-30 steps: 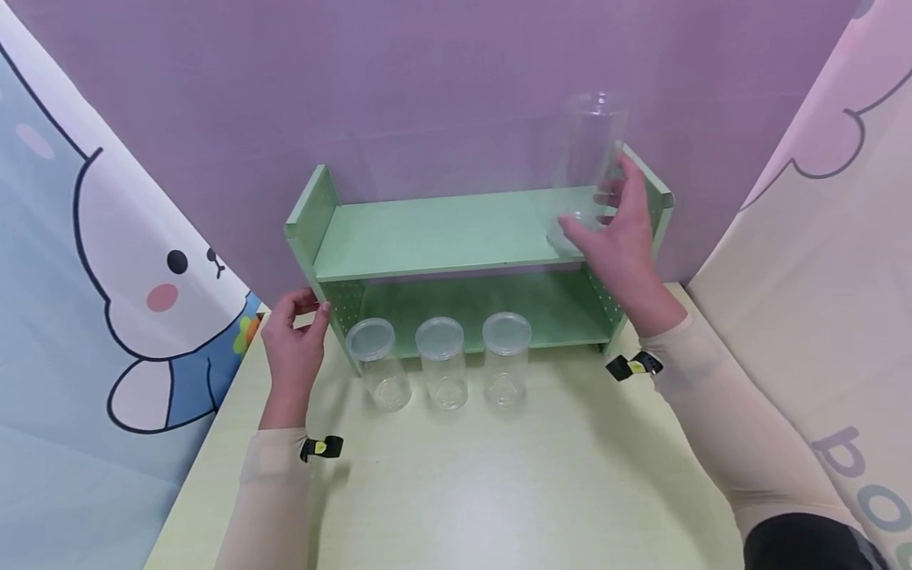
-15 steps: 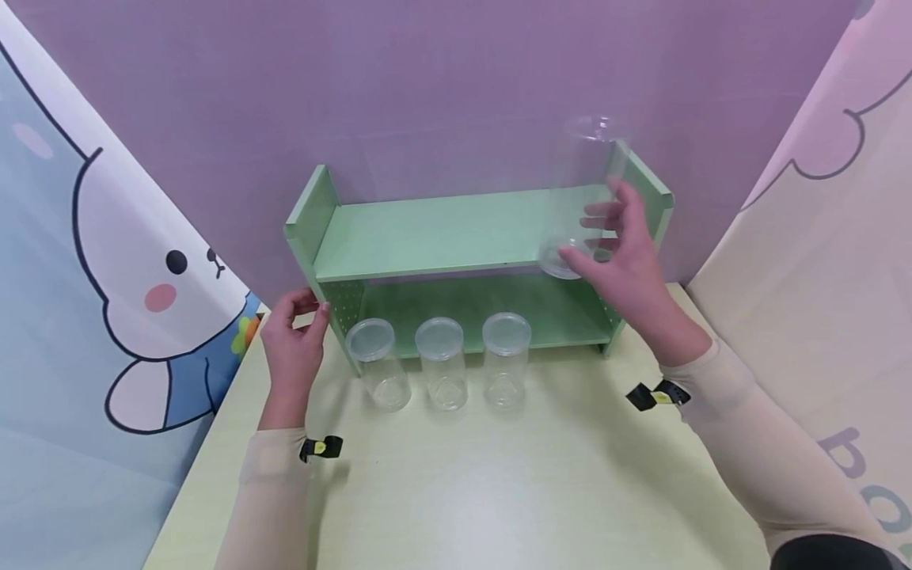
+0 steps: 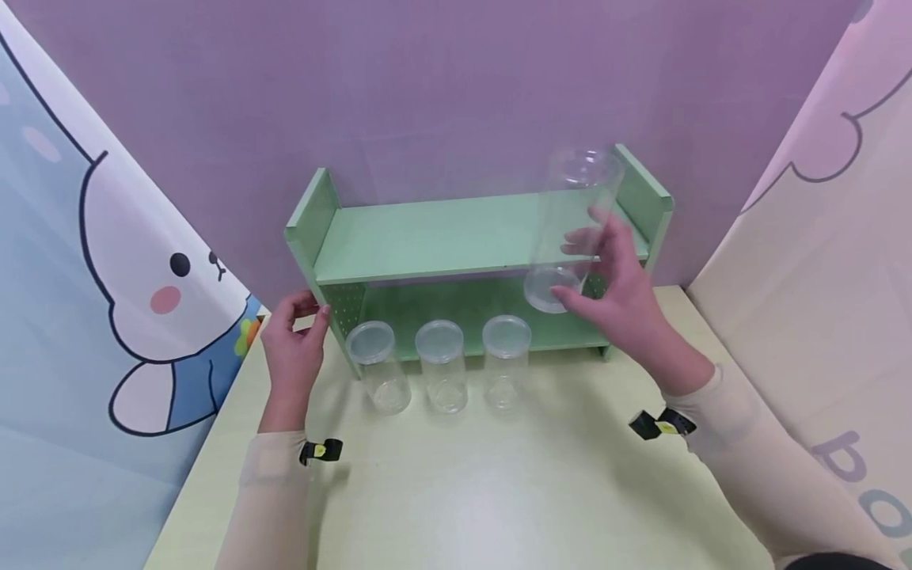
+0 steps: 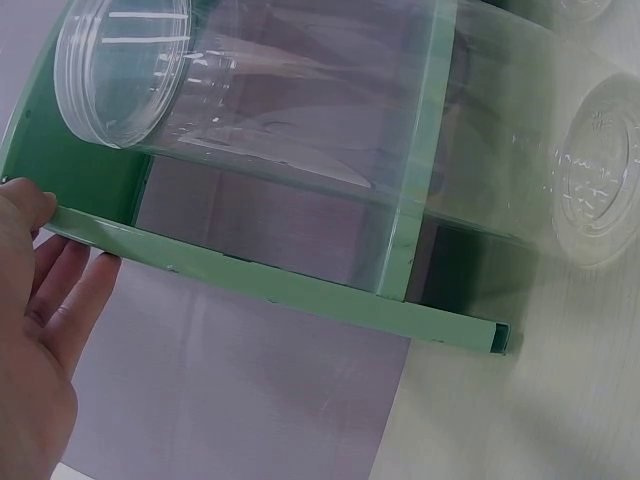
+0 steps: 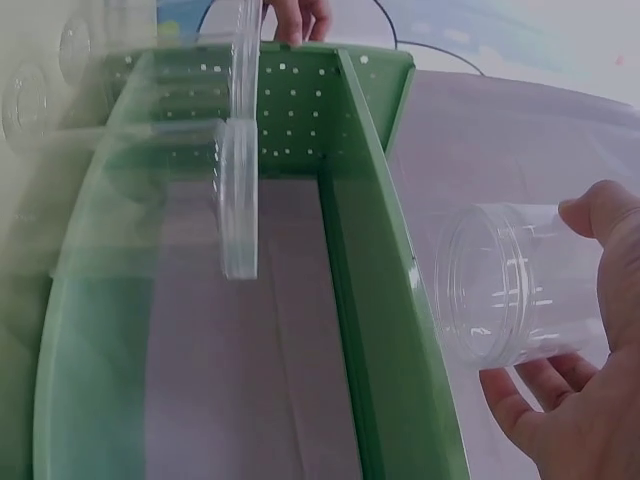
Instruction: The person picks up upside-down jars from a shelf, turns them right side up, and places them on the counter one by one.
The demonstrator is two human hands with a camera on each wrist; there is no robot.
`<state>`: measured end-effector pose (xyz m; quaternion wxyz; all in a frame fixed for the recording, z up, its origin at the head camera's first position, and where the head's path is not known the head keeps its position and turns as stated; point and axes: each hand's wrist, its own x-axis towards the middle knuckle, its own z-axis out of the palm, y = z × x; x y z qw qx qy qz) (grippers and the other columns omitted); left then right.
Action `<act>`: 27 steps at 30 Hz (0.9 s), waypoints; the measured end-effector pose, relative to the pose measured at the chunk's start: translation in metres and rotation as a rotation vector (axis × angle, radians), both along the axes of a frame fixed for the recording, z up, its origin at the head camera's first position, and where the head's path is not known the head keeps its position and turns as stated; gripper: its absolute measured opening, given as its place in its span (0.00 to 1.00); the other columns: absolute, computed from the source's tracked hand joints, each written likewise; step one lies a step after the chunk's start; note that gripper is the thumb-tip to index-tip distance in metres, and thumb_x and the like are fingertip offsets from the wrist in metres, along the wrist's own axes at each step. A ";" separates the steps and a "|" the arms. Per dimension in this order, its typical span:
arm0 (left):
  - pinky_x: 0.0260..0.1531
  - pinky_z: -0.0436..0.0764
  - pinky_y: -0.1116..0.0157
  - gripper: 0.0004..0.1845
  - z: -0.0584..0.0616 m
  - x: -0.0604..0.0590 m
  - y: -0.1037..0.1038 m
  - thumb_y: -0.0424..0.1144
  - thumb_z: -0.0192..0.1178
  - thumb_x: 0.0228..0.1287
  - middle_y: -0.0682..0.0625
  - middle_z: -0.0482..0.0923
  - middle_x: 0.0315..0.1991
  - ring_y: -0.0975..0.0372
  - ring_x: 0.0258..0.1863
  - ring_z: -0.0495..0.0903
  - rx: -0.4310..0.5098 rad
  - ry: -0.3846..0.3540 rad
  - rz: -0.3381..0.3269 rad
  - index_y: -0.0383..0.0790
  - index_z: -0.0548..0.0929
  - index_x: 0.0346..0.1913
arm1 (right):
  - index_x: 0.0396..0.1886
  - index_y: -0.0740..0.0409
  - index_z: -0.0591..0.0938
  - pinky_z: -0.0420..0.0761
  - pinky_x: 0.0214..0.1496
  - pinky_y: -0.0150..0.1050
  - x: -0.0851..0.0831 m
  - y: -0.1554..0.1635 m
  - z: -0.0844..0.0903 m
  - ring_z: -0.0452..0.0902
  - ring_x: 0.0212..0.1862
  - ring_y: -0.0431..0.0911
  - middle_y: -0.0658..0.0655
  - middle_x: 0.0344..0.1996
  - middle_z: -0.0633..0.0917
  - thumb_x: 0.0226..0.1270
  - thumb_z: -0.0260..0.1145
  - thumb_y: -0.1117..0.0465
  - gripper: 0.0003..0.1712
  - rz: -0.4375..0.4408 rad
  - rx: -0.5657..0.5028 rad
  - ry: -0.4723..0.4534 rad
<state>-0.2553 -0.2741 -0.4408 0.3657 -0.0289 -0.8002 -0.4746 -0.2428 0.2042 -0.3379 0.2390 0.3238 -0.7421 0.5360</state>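
Note:
My right hand (image 3: 623, 297) holds a tall clear plastic jar (image 3: 559, 210), thumb on its near side and fingers around the far side. The jar is upright with a slight tilt, before the right part of the green two-tier shelf (image 3: 413, 233). In the right wrist view the ribbed end of this jar (image 5: 485, 285) lies beside the upper board. My left hand (image 3: 295, 340) pinches the shelf's left side panel; in the left wrist view the thumb and fingers (image 4: 85, 310) lie on either side of its edge.
Three clear jars with whitish lids stand in a row on the pale table (image 3: 463, 491), before the shelf: a left jar (image 3: 381, 372), a middle jar (image 3: 443, 368) and a right jar (image 3: 507, 364). A purple backdrop (image 3: 456, 95) hangs behind; printed cloths flank both sides.
My right hand has brought the jar down and forward from over the upper board's right end, slightly leftward. The left hand stays at the side panel, and the three standing jars have not moved.

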 end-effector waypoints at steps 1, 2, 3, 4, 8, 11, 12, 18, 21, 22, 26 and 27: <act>0.43 0.83 0.79 0.14 0.000 0.000 0.000 0.41 0.70 0.80 0.50 0.88 0.51 0.66 0.53 0.84 0.001 0.001 0.000 0.38 0.87 0.60 | 0.87 0.50 0.58 0.84 0.64 0.36 0.002 -0.001 -0.001 0.81 0.65 0.51 0.59 0.64 0.80 0.58 0.78 0.82 0.63 0.008 0.000 -0.010; 0.43 0.83 0.79 0.14 0.000 0.000 0.000 0.41 0.70 0.80 0.50 0.88 0.51 0.66 0.53 0.84 0.000 0.003 0.000 0.38 0.87 0.60 | 0.88 0.49 0.58 0.83 0.64 0.35 0.003 -0.002 -0.002 0.81 0.64 0.50 0.58 0.65 0.80 0.58 0.78 0.82 0.63 0.014 0.003 -0.022; 0.43 0.83 0.78 0.14 0.001 0.000 0.000 0.41 0.70 0.80 0.50 0.88 0.51 0.66 0.53 0.84 0.000 0.004 0.000 0.39 0.87 0.60 | 0.88 0.49 0.58 0.83 0.65 0.35 0.005 -0.002 -0.003 0.82 0.63 0.49 0.57 0.65 0.80 0.59 0.78 0.82 0.63 0.018 0.005 -0.035; 0.43 0.83 0.78 0.14 0.001 0.000 0.000 0.41 0.70 0.80 0.50 0.88 0.51 0.66 0.53 0.84 0.001 0.006 -0.001 0.39 0.87 0.60 | 0.88 0.48 0.58 0.82 0.65 0.34 0.006 -0.004 -0.004 0.83 0.61 0.48 0.56 0.65 0.80 0.59 0.78 0.82 0.63 0.021 0.009 -0.049; 0.43 0.83 0.79 0.14 0.002 0.000 -0.001 0.41 0.70 0.80 0.51 0.87 0.51 0.66 0.53 0.84 0.001 0.001 0.002 0.40 0.87 0.60 | 0.88 0.49 0.59 0.81 0.65 0.34 0.011 -0.008 -0.011 0.84 0.57 0.51 0.57 0.66 0.81 0.58 0.80 0.81 0.63 0.039 0.029 -0.071; 0.44 0.83 0.78 0.14 0.002 0.000 -0.002 0.42 0.70 0.80 0.52 0.87 0.51 0.66 0.53 0.84 0.002 -0.005 0.004 0.40 0.87 0.60 | 0.88 0.52 0.59 0.82 0.65 0.35 0.015 -0.011 -0.014 0.84 0.57 0.55 0.62 0.67 0.81 0.57 0.80 0.81 0.63 0.060 0.042 -0.062; 0.44 0.83 0.78 0.14 0.002 0.000 -0.002 0.42 0.70 0.80 0.52 0.87 0.52 0.66 0.53 0.84 0.002 -0.005 0.004 0.40 0.87 0.60 | 0.88 0.52 0.59 0.82 0.66 0.35 0.016 -0.012 -0.016 0.83 0.57 0.55 0.63 0.66 0.81 0.57 0.80 0.81 0.64 0.066 0.046 -0.058; 0.44 0.83 0.79 0.14 0.002 0.000 -0.002 0.41 0.70 0.80 0.51 0.87 0.52 0.64 0.53 0.84 -0.010 -0.003 0.006 0.39 0.87 0.61 | 0.89 0.52 0.58 0.82 0.67 0.34 0.021 -0.017 -0.024 0.82 0.57 0.51 0.64 0.66 0.81 0.57 0.81 0.81 0.65 0.078 0.074 -0.054; 0.43 0.83 0.79 0.15 0.003 0.000 -0.001 0.42 0.70 0.80 0.49 0.88 0.52 0.63 0.53 0.85 -0.018 0.001 0.005 0.38 0.87 0.61 | 0.88 0.55 0.58 0.82 0.68 0.35 0.023 -0.018 -0.028 0.81 0.61 0.53 0.65 0.66 0.81 0.57 0.81 0.81 0.65 0.091 0.082 -0.058; 0.43 0.83 0.79 0.15 0.003 0.000 -0.001 0.42 0.69 0.80 0.49 0.88 0.52 0.63 0.53 0.85 -0.020 0.001 0.006 0.38 0.87 0.61 | 0.88 0.55 0.57 0.82 0.68 0.35 0.024 -0.019 -0.029 0.81 0.63 0.53 0.64 0.67 0.80 0.57 0.81 0.80 0.65 0.094 0.084 -0.065; 0.43 0.83 0.79 0.15 0.004 0.001 -0.001 0.41 0.70 0.80 0.48 0.88 0.52 0.62 0.54 0.85 -0.020 0.003 0.008 0.37 0.87 0.61 | 0.89 0.55 0.57 0.82 0.69 0.37 0.027 -0.021 -0.034 0.81 0.64 0.51 0.63 0.68 0.80 0.57 0.82 0.80 0.65 0.113 0.082 -0.093; 0.43 0.83 0.79 0.15 0.004 0.001 -0.001 0.40 0.70 0.80 0.48 0.88 0.52 0.62 0.54 0.85 -0.022 0.002 0.009 0.37 0.87 0.61 | 0.89 0.55 0.57 0.82 0.69 0.38 0.028 -0.021 -0.035 0.81 0.64 0.51 0.62 0.68 0.80 0.57 0.82 0.80 0.65 0.117 0.082 -0.099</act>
